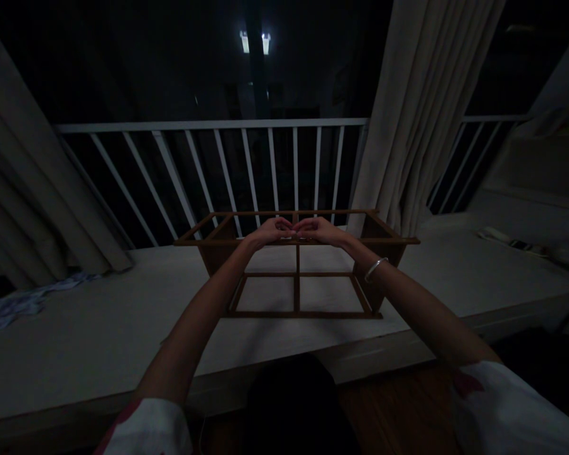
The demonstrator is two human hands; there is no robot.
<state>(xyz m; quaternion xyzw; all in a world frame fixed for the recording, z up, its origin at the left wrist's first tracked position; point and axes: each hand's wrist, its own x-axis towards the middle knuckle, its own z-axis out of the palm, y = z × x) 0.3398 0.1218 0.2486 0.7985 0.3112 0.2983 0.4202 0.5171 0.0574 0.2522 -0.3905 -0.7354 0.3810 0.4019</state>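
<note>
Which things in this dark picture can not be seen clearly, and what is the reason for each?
- Head view: what the left hand and right hand pinch over the wooden frame; too small and dim, fingers cover it.
- Small objects on the ledge at right: too dark and blurred to name.
- Crumpled cloth: cut off by the left edge.
- Beyond the railing: only darkness and two lights.

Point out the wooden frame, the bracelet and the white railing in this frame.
wooden frame (298, 314): head view, on its near bottom rail.
bracelet (375, 268): head view, on the band at the right wrist.
white railing (208, 125): head view, on its top bar.
</note>
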